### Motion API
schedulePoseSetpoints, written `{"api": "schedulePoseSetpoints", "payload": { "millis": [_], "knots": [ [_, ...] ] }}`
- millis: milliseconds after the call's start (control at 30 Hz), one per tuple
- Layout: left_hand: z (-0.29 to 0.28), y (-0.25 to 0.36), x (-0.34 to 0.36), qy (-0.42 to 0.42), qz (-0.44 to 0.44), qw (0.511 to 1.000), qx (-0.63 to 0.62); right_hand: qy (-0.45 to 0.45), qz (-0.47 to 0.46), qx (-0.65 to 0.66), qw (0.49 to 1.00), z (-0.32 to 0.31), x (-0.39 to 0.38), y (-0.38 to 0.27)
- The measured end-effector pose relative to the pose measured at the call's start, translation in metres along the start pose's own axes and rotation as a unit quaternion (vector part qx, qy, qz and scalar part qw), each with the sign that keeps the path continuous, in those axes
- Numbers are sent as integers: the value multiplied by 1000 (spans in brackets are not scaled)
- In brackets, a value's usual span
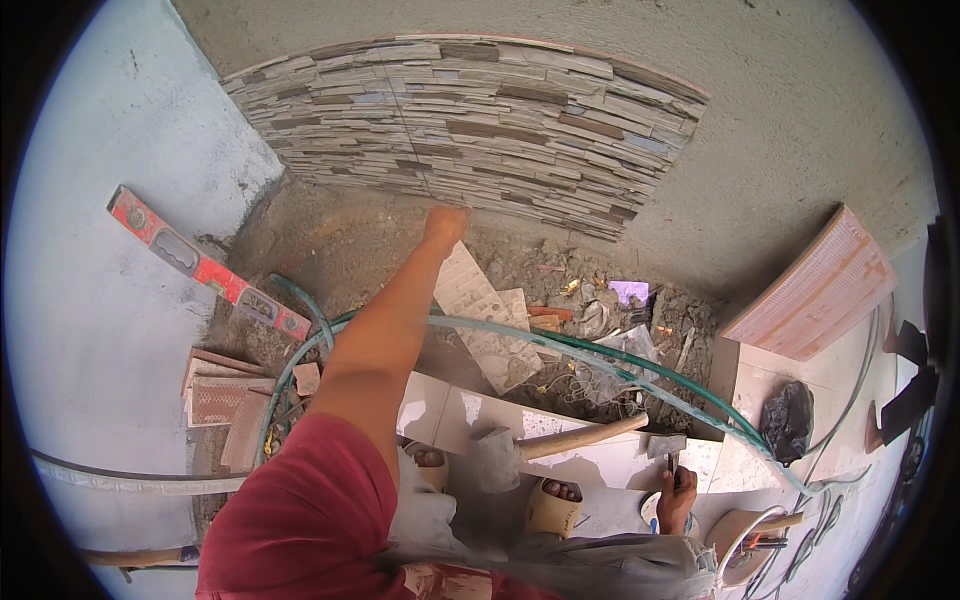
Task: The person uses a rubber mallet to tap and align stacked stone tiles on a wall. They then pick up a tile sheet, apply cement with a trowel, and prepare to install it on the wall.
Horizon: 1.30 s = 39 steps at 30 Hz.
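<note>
Red sleeve (300,500) foremost, the left hand (446,224) lay at the lower edge of wall tiles (480,130) running sideways, its grip impossible to judge; the farther right hand (677,503) clasped a dark handle (671,467).

The stone-look tiling (465,130) spans the rear wall, a thin vertical seam through its left part. The person's left hand (447,222) reaches up to its lower edge near that seam; whether the fingers touch is unclear. Just below the tiling lie beige textured slabs (470,285), a pale green hose (480,325) crossing them. Farther below, a wooden-handled mallet (560,444) lies beside the right hand (678,500), which grips a dark-handled tool (671,464). Left of the tiling, lower, a red level (208,268) leans; right of it, reddish tiles (815,290) stand tilted.
</note>
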<state>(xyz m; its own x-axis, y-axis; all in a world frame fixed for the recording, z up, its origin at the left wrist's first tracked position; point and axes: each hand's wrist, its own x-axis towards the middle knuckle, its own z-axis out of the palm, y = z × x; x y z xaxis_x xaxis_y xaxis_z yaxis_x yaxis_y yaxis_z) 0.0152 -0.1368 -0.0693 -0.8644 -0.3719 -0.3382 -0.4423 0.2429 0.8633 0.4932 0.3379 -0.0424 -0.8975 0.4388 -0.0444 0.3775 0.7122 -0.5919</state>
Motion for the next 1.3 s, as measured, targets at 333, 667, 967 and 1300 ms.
{"api": "schedulePoseSetpoints", "payload": {
  "millis": [333,667,967,1300],
  "knots": [
    [-11,-36,-17,-78,-68,988,118,36,-43,-26,998,18,-1,21],
    [-6,57,-26,167,100,981,-16,-44,-119,-161,979,-10,21,-19],
    [-21,152,-74,180,213,959,-47,-214,-286,-285,890,-45,107,-153],
    [-29,149,-63,102,251,961,-50,-346,-418,-257,800,50,84,-197]
  ]
}}
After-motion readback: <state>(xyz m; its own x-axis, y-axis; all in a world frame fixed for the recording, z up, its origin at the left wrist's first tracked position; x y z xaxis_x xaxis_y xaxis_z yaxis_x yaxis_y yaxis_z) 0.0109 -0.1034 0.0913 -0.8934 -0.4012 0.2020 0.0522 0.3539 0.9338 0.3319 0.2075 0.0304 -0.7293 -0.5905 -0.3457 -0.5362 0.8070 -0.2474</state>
